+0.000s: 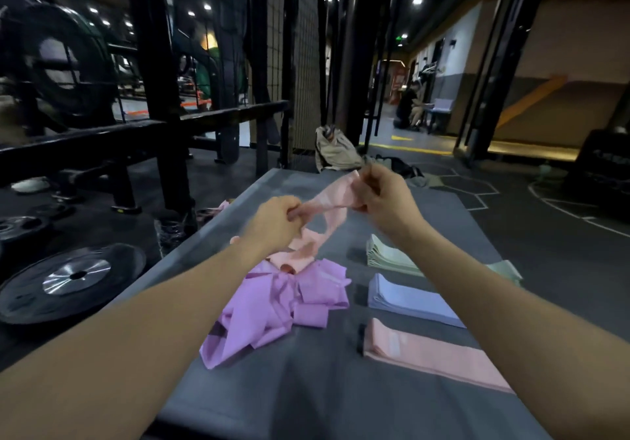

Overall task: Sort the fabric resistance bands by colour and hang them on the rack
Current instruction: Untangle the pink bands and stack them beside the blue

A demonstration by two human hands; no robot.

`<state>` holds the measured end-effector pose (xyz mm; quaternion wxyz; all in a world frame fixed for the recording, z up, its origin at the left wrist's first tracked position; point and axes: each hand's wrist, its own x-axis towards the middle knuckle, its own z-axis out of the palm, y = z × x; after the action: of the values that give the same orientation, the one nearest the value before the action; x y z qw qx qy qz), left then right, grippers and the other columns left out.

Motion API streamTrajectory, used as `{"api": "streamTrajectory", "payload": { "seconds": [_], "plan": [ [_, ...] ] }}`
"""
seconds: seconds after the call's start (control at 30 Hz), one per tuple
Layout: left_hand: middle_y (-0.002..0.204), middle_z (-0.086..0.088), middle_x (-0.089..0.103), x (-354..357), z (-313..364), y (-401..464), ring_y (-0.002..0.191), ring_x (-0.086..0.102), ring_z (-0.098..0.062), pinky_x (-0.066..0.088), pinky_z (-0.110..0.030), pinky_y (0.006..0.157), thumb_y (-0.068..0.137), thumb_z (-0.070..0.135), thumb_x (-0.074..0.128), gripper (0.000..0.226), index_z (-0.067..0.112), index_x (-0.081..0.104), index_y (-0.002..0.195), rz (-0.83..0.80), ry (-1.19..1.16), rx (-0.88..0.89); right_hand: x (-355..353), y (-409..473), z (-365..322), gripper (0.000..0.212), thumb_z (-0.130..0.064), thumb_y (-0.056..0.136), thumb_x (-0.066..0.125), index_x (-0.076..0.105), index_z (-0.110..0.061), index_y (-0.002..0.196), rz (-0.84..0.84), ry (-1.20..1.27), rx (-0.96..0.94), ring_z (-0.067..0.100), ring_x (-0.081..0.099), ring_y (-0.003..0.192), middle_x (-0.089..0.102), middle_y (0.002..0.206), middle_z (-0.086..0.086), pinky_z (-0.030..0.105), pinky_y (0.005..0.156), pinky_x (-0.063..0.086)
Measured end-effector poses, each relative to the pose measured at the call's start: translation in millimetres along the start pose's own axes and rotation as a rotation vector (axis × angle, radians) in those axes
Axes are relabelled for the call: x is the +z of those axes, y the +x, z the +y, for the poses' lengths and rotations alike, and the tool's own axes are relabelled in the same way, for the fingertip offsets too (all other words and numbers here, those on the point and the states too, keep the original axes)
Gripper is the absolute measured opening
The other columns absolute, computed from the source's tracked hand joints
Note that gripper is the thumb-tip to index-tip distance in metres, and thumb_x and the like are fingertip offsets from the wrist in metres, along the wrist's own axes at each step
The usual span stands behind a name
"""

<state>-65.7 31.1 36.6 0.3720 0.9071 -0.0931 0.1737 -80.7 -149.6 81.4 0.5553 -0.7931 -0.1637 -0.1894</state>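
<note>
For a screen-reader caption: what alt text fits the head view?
Both hands, left hand and right hand, hold a pink band above a grey mat. Below lie a purple heap and neat green, lilac and pink stacks.

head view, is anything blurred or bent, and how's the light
Head view: dim gym with bright ceiling spots; left hand, right hand and the pink band they pinch are slightly motion-blurred; wide-angle lens bows the edges; glare on the weight plate.

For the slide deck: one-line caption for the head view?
Both hands stretch a pink band above sorted stacks.
</note>
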Motion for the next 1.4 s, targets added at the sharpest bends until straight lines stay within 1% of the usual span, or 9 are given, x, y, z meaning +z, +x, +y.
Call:
{"api": "streamTrajectory", "payload": {
  "seconds": [0.1,0.27,0.5,0.63,0.7,0.83,1.0,1.17,1.4],
  "plan": [
    [0.065,0.008,0.058,-6.3,24.0,-7.8,0.065,0.053,-0.014,0.038,-0.022,0.058,0.092,0.015,0.055,0.025,0.024,0.048,0.069,0.021,-0.181,-0.028,-17.3,-17.9,-8.2,0.015,-0.004,0.094,0.049,0.052,-0.009,0.081,0.085,-0.011,0.046,0.016,0.052,0.068,0.054,0.075,0.006,0.025,0.06,0.053],
    [0.07,0.003,0.056,-30.4,60.0,-34.0,0.062,0.046,-0.007,0.034,-0.013,0.053,0.088,0.025,0.063,0.012,0.015,0.06,0.081,-0.11,-0.259,0.021,-39.1,-46.9,-21.5,0.009,-0.004,0.095,0.048,0.054,-0.003,0.088,0.205,0.047,0.102,0.024,0.055,0.076,0.059,0.082,0.015,0.041,0.074,0.055],
    [0.056,0.006,0.046,-48.2,85.7,-86.6,0.054,0.041,-0.01,0.032,-0.023,0.053,0.082,0.068,0.044,0.054,0.02,0.067,0.072,-0.347,-0.342,-0.073,-75.1,-85.6,-51.2,0.009,-0.01,0.095,0.051,0.055,-0.006,0.089,0.33,0.02,0.123,0.024,0.057,0.077,0.061,0.084,0.015,0.052,0.082,0.054],
    [0.055,0.007,0.051,-49.8,91.3,-113.2,0.05,0.043,-0.007,0.035,-0.017,0.05,0.048,0.091,0.048,0.077,0.022,0.072,0.072,-0.429,-0.48,-0.081,-88.3,-110.4,-59.3,0.015,-0.014,0.095,0.05,0.058,-0.001,0.093,0.364,-0.007,0.162,0.024,0.057,0.076,0.061,0.084,0.015,0.052,0.082,0.054],
    [0.058,0.009,0.055,-45.0,90.4,-126.4,0.052,0.047,-0.004,0.037,-0.011,0.049,0.044,0.081,0.064,0.075,0.018,0.071,0.083,-0.5,-0.47,-0.08,-91.0,-123.0,-61.1,0.016,-0.015,0.096,0.049,0.059,-0.002,0.092,0.351,-0.039,0.184,0.021,0.056,0.073,0.06,0.083,0.014,0.048,0.081,0.053],
    [0.09,-0.007,0.067,-32.1,85.7,-147.1,0.073,0.063,-0.008,0.049,-0.013,0.065,0.088,0.016,0.063,0.02,0.003,0.064,0.103,-0.58,-0.526,-0.133,-94.9,-144.7,-63.6,0.017,-0.014,0.096,0.048,0.061,-0.003,0.094,0.322,-0.071,0.211,0.017,0.057,0.071,0.062,0.082,0.008,0.031,0.07,0.054],
    [0.11,-0.021,0.066,-26.9,82.0,-154.9,0.099,0.061,-0.029,0.046,-0.041,0.1,0.092,0.019,0.056,0.027,-0.003,0.063,0.105,-0.518,-0.506,-0.156,-100.1,-160.8,-61.8,0.018,-0.013,0.095,0.049,0.062,-0.004,0.088,0.274,-0.128,0.275,0.017,0.048,0.062,0.057,0.068,0.002,0.035,0.065,0.043],
    [0.084,0.005,0.064,-22.3,100.3,-168.0,0.069,0.058,0.001,0.043,-0.011,0.069,0.088,0.008,0.058,0.012,0.014,0.059,0.098,-0.551,-0.632,-0.146,-99.0,-171.2,-64.9,0.022,-0.014,0.096,0.049,0.064,0.002,0.09,0.2,-0.098,0.277,0.023,0.049,0.069,0.058,0.075,0.013,0.037,0.066,0.047],
    [0.092,0.008,0.068,4.3,124.8,-184.6,0.089,0.06,-0.004,0.044,-0.019,0.091,0.091,0.008,0.055,0.015,0.017,0.063,0.101,-0.639,-0.672,-0.058,-95.0,-176.7,-72.6,0.022,-0.011,0.096,0.049,0.062,0.006,0.093,0.131,-0.01,0.246,0.025,0.052,0.072,0.057,0.077,0.017,0.047,0.075,0.054]
  ]
}}
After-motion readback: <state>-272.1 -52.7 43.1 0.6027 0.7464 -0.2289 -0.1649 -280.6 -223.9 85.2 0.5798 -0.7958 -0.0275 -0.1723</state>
